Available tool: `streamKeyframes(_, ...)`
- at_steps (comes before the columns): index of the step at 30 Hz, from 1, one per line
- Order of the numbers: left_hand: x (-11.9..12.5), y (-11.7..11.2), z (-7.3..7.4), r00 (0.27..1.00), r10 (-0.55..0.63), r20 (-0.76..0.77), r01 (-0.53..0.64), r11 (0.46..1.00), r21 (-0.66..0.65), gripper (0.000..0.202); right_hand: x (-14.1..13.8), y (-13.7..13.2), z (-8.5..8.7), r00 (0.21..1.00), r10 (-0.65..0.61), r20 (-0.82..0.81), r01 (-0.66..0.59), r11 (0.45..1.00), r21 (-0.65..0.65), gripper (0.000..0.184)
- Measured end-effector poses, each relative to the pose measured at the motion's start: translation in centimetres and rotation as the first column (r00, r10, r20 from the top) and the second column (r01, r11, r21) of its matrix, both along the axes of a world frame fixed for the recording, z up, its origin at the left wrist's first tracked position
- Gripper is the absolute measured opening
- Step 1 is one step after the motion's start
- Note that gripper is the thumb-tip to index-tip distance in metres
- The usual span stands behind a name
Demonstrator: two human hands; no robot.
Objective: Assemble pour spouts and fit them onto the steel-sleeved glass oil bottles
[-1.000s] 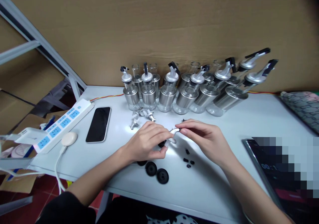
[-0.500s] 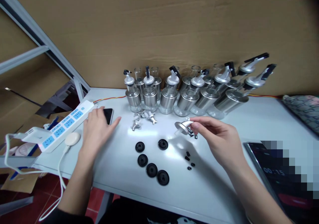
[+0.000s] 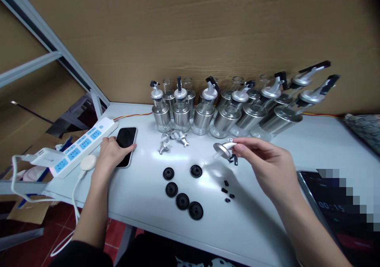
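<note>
My right hand (image 3: 267,162) pinches a silver pourer spout (image 3: 222,149) with a small black lever, held just above the white table (image 3: 148,188). My left hand (image 3: 111,152) rests at the left on the lower part of a black phone (image 3: 126,137), fingers curled over its edge. Between my hands lie several black round rubber stoppers (image 3: 182,201) and a few tiny black bits (image 3: 227,190). Loose silver spouts (image 3: 173,138) lie in front of a row of glass and steel dispenser bottles (image 3: 203,114).
A white power strip (image 3: 80,146) with blue sockets and a round white charger puck (image 3: 88,162) sit at the left edge. A dark tablet (image 3: 335,211) lies at the right. Cardboard (image 3: 208,29) backs the table; a metal shelf frame (image 3: 44,49) stands left.
My left hand left the spout and stopper, swung left and settled on the phone. My right hand kept the spout and drew it slightly right. Stoppers once under my hands now show.
</note>
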State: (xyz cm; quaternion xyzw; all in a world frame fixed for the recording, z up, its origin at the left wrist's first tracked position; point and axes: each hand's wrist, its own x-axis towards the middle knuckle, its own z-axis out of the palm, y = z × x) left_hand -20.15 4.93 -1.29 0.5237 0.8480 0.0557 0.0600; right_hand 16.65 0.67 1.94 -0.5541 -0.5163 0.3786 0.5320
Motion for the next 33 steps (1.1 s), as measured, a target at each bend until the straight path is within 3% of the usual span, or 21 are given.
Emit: streamKeyframes(33,0.29,-0.38,-0.43,0.999,0.023,0.026,-0.025,0.999,0.046,0.087,-0.38,-0.14,0.2,1.0,-0.003,-0.015,0.003,1.0,-0.017,0.013)
